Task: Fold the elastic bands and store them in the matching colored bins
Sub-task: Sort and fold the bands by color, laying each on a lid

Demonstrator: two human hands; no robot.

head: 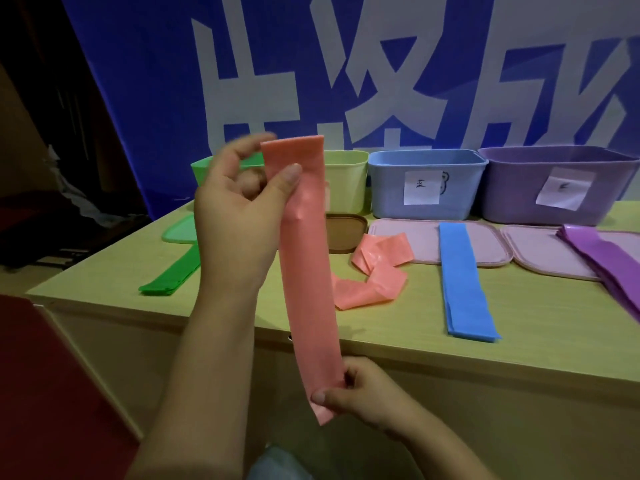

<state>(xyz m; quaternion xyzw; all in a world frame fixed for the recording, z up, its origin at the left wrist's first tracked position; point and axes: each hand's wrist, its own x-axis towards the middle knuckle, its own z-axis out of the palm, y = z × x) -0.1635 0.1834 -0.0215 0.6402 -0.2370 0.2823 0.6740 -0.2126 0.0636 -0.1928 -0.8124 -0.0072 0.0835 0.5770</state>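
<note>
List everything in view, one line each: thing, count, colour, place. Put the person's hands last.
held band: 1, pink, stretched upright in front of the table
loose band: 1, pink, crumpled mid-table
blue band: 1, blue, flat, far end on a pink lid
green band: 1, green, table left
purple bands: stack, count unclear, purple, table right
bins: 4, green, yellow-green, blue, purple, back row
lids: 4, green, brown, two pink, before the bins
table: 1, light wood
banner: 1, blue with white characters, behind
left hand: 1, grip on the band's top
right hand: 1, pinching its bottom end
</note>
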